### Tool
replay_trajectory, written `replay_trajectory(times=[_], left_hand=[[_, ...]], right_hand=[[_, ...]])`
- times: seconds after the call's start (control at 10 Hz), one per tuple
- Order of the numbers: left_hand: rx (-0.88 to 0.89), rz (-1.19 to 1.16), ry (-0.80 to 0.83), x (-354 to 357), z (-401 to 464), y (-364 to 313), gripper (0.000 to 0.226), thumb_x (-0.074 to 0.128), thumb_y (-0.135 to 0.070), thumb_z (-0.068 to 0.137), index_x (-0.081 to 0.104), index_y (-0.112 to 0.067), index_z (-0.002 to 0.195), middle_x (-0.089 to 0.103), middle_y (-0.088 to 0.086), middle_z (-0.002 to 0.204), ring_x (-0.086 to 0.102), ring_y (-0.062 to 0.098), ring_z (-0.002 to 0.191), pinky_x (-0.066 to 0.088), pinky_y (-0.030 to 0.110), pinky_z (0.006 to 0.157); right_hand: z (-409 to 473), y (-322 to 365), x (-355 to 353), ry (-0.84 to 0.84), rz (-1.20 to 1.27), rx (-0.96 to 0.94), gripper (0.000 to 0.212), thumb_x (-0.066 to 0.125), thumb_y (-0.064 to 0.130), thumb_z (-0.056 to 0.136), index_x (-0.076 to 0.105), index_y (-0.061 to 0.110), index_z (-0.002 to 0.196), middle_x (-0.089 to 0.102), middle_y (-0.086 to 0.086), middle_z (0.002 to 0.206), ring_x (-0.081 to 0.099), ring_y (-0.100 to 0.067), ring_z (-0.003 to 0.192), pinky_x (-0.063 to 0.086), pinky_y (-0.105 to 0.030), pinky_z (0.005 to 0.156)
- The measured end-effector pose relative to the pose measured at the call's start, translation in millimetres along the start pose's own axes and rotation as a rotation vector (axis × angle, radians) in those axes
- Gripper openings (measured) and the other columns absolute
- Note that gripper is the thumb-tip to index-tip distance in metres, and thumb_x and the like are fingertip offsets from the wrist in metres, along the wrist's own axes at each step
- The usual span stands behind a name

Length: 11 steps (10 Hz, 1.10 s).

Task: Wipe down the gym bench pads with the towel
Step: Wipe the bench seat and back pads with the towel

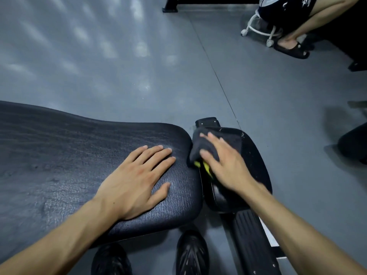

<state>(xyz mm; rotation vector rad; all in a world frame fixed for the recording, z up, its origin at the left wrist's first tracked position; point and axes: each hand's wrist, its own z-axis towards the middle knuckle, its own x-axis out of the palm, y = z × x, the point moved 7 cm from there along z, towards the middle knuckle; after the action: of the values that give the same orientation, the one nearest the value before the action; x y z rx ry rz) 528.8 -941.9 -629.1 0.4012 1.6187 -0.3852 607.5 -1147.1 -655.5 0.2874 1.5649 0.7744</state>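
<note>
On the smaller seat pad (256, 161), at the right end of the bench, we had our right hand (224, 165) pressed down on the dark towel (200, 143), fingers spread and laid flat over the cloth rather than curled round it, so the grip was pressure, not a pinch. A yellow patch (204, 166) showed under the thumb side, part of the towel or something beneath it; we could not tell which. Our left hand (137, 181) lay open and empty, palm down, on the long back pad (69, 155), bracing us. The towel sat bunched against the gap between the two pads, touching both edges. To do this step well, we judged we needed to keep the palm flat and the cloth spread, drawing it in overlapping strokes from the gap outward to the far rim of the seat pad, since a bunched towel skips the textured vinyl. We also judged the seam and the scuffed outer edge wanted a folded corner pushed in. A seated person's leg (297, 30) stayed well apart from us across the grey floor (119, 66)
</note>
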Motion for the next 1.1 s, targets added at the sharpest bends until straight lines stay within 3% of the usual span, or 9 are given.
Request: replay_trajectory(times=[0.1, 0.2, 0.4, 0.5, 0.6, 0.7, 0.8, 1.0, 1.1], left_hand=[[-0.002, 0.002, 0.010, 0, 0, -1, 0.062, 0.034, -0.055, 0.100, 0.045, -0.022, 0.152, 0.038, -0.001, 0.162, 0.032, 0.021, 0.151, 0.023, 0.046, 0.124], [0.001, 0.001, 0.009, 0, 0, -1, 0.062, 0.033, -0.055, 0.100, 0.046, -0.021, 0.151, 0.038, -0.001, 0.162, 0.032, 0.021, 0.151, 0.023, 0.046, 0.124], [0.004, -0.002, -0.005, 1, 0, -1, 0.062, 0.035, -0.054, 0.101, 0.046, -0.020, 0.151, 0.039, 0.001, 0.161, 0.033, 0.022, 0.151, 0.027, 0.048, 0.122], [0.003, -0.006, -0.002, 1, 1, 0, 0.062, 0.036, -0.054, 0.100, 0.046, -0.021, 0.152, 0.039, 0.000, 0.161, 0.032, 0.022, 0.151, 0.027, 0.048, 0.122], [0.006, -0.005, 0.001, 1, 1, 0, 0.062, 0.036, -0.054, 0.100, 0.046, -0.021, 0.151, 0.040, 0.000, 0.161, 0.032, 0.021, 0.151, 0.026, 0.047, 0.122], [0.007, 0.004, 0.007, 0, 0, -1, 0.062, 0.035, -0.054, 0.100, 0.046, -0.022, 0.152, 0.039, -0.001, 0.161, 0.032, 0.021, 0.151, 0.026, 0.047, 0.122], [0.012, 0.009, 0.006, 0, 0, -1, 0.062, 0.035, -0.054, 0.100, 0.046, -0.021, 0.152, 0.040, 0.000, 0.161, 0.033, 0.022, 0.151, 0.026, 0.048, 0.122], [0.013, 0.011, -0.005, 2, 0, -1, 0.062, 0.037, -0.053, 0.100, 0.045, -0.021, 0.152, 0.039, 0.001, 0.162, 0.032, 0.022, 0.151, 0.026, 0.048, 0.123], [0.012, 0.001, -0.008, 2, 0, 0, 0.062, 0.037, -0.053, 0.100, 0.045, -0.021, 0.153, 0.039, 0.001, 0.161, 0.032, 0.022, 0.151, 0.026, 0.048, 0.123]], right_hand=[[58, -10, -2, -0.059, 0.002, 0.138, 0.046, 0.045, 0.049, 0.103, 0.051, 0.027, 0.143, 0.058, -0.006, 0.144, 0.041, -0.032, 0.142, 0.034, -0.039, 0.109], [47, -5, 4, -0.080, 0.043, 0.171, 0.050, 0.046, 0.048, 0.103, 0.046, 0.027, 0.149, 0.049, -0.004, 0.153, 0.033, -0.029, 0.148, 0.030, -0.039, 0.114], [-94, 18, -4, -0.061, 0.110, -0.061, 0.052, 0.055, 0.042, 0.099, 0.044, 0.032, 0.149, 0.024, 0.051, 0.146, 0.014, 0.022, 0.141, 0.010, -0.006, 0.115], [-81, 16, -9, -0.037, 0.147, -0.024, 0.048, 0.051, 0.054, 0.098, 0.037, 0.050, 0.144, 0.027, 0.045, 0.148, 0.017, 0.018, 0.143, 0.014, -0.006, 0.115], [-11, -9, -7, -0.025, 0.100, 0.104, 0.048, 0.050, 0.052, 0.100, 0.040, 0.045, 0.147, 0.042, 0.007, 0.158, 0.031, -0.016, 0.149, 0.024, -0.025, 0.117], [53, -25, -12, -0.089, 0.079, 0.204, 0.045, 0.047, 0.050, 0.102, 0.054, 0.026, 0.140, 0.063, -0.008, 0.136, 0.050, -0.031, 0.134, 0.041, -0.038, 0.106], [53, -21, -5, -0.115, 0.047, 0.227, 0.047, 0.045, 0.048, 0.103, 0.050, 0.024, 0.144, 0.057, -0.008, 0.144, 0.042, -0.033, 0.141, 0.035, -0.038, 0.108], [-86, 9, -5, -0.104, 0.106, -0.015, 0.053, 0.054, 0.041, 0.101, 0.041, 0.031, 0.151, 0.030, 0.033, 0.155, 0.012, 0.020, 0.143, 0.014, -0.016, 0.121], [-99, 0, -12, -0.036, 0.158, 0.027, 0.051, 0.047, 0.059, 0.097, 0.033, 0.055, 0.146, 0.021, 0.051, 0.147, 0.008, 0.021, 0.143, 0.016, -0.012, 0.118]])
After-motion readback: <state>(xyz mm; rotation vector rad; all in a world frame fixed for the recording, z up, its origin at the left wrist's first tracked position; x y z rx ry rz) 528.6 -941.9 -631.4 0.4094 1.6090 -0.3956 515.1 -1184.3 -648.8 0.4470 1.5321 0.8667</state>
